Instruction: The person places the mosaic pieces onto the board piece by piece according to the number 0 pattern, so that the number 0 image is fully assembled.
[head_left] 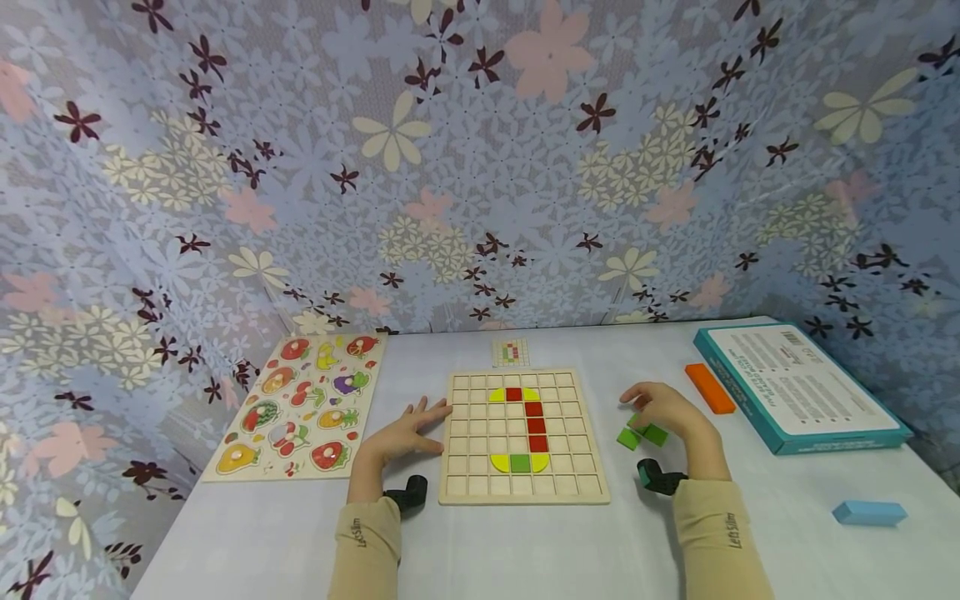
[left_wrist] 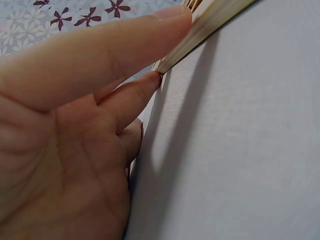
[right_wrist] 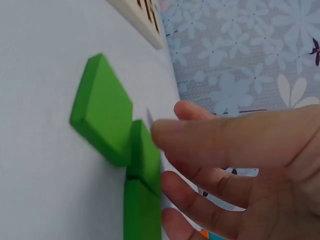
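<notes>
Mosaic partly laid on the grid board [head_left: 523,492].
Left hand [head_left: 405,433] lies flat, steadying it; right hand [head_left: 663,412] seemingly pinches green tiles [head_left: 642,433]; most cells unfilled.

We see a pale wooden grid board [head_left: 522,492], smooth and matt. The green blocks [head_left: 642,434] look like painted wood, smooth with a soft shine. The table [head_left: 525,542] wears a white, matt cloth. At two o'clock, the teal box [head_left: 798,389] looks like smooth cardboard.

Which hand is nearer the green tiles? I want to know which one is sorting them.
Right. The right hand rests over the green tiles; the left hand lies across the board.
</notes>
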